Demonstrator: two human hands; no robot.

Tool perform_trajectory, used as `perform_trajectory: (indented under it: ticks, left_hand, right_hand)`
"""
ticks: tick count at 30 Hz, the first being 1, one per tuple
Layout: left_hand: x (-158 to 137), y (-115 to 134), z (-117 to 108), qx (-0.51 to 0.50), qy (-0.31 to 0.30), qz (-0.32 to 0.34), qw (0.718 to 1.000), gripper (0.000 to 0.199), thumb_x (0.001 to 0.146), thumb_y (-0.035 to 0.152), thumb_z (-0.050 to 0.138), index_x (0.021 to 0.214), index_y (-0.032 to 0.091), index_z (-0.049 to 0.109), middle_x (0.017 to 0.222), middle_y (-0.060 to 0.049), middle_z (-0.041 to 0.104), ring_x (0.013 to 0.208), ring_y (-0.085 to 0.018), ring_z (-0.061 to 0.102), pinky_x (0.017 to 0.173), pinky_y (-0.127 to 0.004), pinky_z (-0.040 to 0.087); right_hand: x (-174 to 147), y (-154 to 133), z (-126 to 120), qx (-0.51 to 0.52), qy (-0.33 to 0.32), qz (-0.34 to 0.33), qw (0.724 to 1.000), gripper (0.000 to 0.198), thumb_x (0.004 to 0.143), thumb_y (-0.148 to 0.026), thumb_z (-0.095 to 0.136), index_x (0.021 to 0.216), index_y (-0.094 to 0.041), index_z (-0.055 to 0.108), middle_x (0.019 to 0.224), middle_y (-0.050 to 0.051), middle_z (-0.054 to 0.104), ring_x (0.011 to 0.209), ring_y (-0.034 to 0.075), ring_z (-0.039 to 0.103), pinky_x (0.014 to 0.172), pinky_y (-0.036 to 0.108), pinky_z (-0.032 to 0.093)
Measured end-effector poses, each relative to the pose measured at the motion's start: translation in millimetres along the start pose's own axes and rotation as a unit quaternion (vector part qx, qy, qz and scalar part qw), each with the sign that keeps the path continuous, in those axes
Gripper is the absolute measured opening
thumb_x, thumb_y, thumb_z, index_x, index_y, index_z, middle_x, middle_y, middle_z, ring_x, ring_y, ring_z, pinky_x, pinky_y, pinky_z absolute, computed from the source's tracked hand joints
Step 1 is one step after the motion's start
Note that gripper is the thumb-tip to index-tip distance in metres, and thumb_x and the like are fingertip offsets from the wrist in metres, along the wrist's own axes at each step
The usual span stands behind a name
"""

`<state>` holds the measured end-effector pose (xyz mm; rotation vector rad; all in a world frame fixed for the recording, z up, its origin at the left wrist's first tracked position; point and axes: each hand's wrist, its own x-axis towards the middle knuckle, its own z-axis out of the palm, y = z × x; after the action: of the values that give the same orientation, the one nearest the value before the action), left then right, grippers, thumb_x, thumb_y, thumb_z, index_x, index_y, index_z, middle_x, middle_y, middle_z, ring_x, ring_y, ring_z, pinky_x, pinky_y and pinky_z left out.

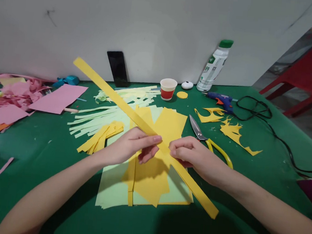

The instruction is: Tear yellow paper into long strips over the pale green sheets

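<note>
A long yellow paper strip runs diagonally across the view, from upper left to lower right, held above the table. My left hand pinches it near its middle, thumb on top. Just to the right, my right hand is closed, its curled fingers on the same strip. Below both hands lie yellow paper sheets on top of pale green sheets. Beside my left wrist is a bundle of short yellow strips. Scissors with yellow handles lie just beyond my right hand.
Fringed pale green paper, a paper cup, a yellow disc and a leaning phone stand or lie behind. Rightward are a bottle, a blue glue gun with black cord, and yellow scraps. Pink paper covers the left.
</note>
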<state>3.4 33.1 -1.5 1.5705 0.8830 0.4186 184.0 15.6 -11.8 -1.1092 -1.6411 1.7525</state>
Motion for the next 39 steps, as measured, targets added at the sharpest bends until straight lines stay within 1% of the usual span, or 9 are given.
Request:
perform_trajectory:
  ticks: [7, 18, 24, 26, 29, 30, 32, 35, 39]
  left_hand:
    - [1.3, -4.7, -20.8, -0.013, 0.046, 0.034, 0.998, 0.045, 0.084, 0.036, 0.044, 0.046, 0.015, 0.054, 0.038, 0.002, 0.048, 0.041, -0.008, 0.045, 0.054, -0.022, 0.039]
    - [0.5, -0.6, -46.6, -0.058, 0.154, 0.075, 0.983, 0.044, 0.077, 0.026, 0.05, 0.034, 0.014, 0.049, 0.031, 0.0, 0.044, 0.031, -0.005, 0.038, 0.039, -0.021, 0.029]
    - [1.5, -2.6, -54.3, -0.062, 0.207, 0.107, 0.971, 0.044, 0.075, 0.027, 0.05, 0.033, 0.015, 0.047, 0.031, 0.001, 0.042, 0.03, -0.005, 0.038, 0.038, -0.021, 0.029]
    - [2.7, -6.4, -52.7, -0.062, 0.198, 0.1, 0.973, 0.043, 0.074, 0.029, 0.053, 0.034, 0.016, 0.047, 0.031, 0.002, 0.041, 0.031, -0.005, 0.038, 0.038, -0.021, 0.03]
    - [5.2, -12.4, -42.2, -0.049, 0.133, 0.082, 0.987, 0.039, 0.074, 0.033, 0.055, 0.039, 0.016, 0.053, 0.032, 0.002, 0.043, 0.032, -0.006, 0.039, 0.039, -0.021, 0.032]
    - [6.0, -13.6, -36.9, -0.041, 0.107, 0.076, 0.99, 0.038, 0.076, 0.035, 0.055, 0.042, 0.016, 0.056, 0.033, 0.002, 0.044, 0.033, -0.006, 0.04, 0.04, -0.021, 0.033]
    - [7.3, -14.2, -25.3, -0.019, 0.06, 0.061, 0.996, 0.04, 0.079, 0.037, 0.052, 0.046, 0.015, 0.057, 0.036, 0.002, 0.046, 0.036, -0.006, 0.042, 0.044, -0.02, 0.035]
    - [8.0, -11.2, -9.6, 0.015, 0.012, 0.031, 0.999, 0.041, 0.082, 0.036, 0.048, 0.048, 0.014, 0.056, 0.04, 0.003, 0.047, 0.039, -0.006, 0.044, 0.049, -0.019, 0.037]
    - [6.1, -5.7, 2.8, 0.041, -0.004, 0.014, 0.999, 0.043, 0.084, 0.04, 0.043, 0.053, 0.014, 0.055, 0.041, 0.003, 0.046, 0.039, -0.006, 0.041, 0.047, -0.02, 0.035]
  right_hand:
    - [-0.2, 1.0, -0.9, 0.023, -0.007, -0.006, 1.0, 0.027, 0.067, -0.016, 0.041, 0.045, -0.018, 0.027, 0.049, -0.006, 0.02, 0.045, 0.007, 0.015, 0.043, 0.027, 0.011]
    - [-4.2, -1.5, -2.6, 0.054, -0.033, 0.003, 0.998, 0.025, 0.064, -0.015, 0.04, 0.043, -0.017, 0.028, 0.048, -0.006, 0.025, 0.046, 0.007, 0.02, 0.044, 0.026, 0.015]
    - [-12.4, -9.9, -15.7, -0.03, -0.106, -0.008, 0.994, 0.023, 0.065, -0.011, 0.041, 0.043, -0.016, 0.042, 0.046, -0.004, 0.037, 0.045, 0.007, 0.028, 0.044, 0.026, 0.018]
    - [-14.4, -13.1, -22.5, -0.028, -0.071, -0.041, 0.996, 0.023, 0.067, -0.012, 0.042, 0.044, -0.016, 0.043, 0.047, -0.003, 0.038, 0.046, 0.007, 0.029, 0.045, 0.027, 0.019]
    - [-12.1, -14.2, -26.0, -0.009, 0.065, -0.073, 0.995, 0.018, 0.074, -0.021, 0.047, 0.056, -0.017, 0.049, 0.052, -0.005, 0.036, 0.046, 0.007, 0.026, 0.044, 0.026, 0.018]
    - [-10.2, -13.4, -24.3, -0.018, 0.088, -0.068, 0.994, 0.015, 0.075, -0.024, 0.049, 0.061, -0.018, 0.051, 0.053, -0.005, 0.037, 0.046, 0.006, 0.027, 0.044, 0.025, 0.018]
    - [-6.1, -10.7, -17.2, -0.045, 0.085, -0.043, 0.994, 0.014, 0.077, -0.026, 0.049, 0.066, -0.018, 0.052, 0.056, -0.005, 0.039, 0.047, 0.006, 0.029, 0.045, 0.024, 0.019]
    - [-1.8, -6.3, -3.7, -0.052, 0.034, -0.011, 0.998, 0.024, 0.08, -0.029, 0.042, 0.06, -0.017, 0.046, 0.054, -0.006, 0.035, 0.047, 0.006, 0.028, 0.044, 0.024, 0.02]
    - [-0.3, -4.3, 4.9, -0.032, 0.027, -0.001, 0.999, 0.027, 0.078, -0.03, 0.042, 0.054, -0.018, 0.038, 0.05, -0.007, 0.026, 0.045, 0.006, 0.024, 0.043, 0.023, 0.019]
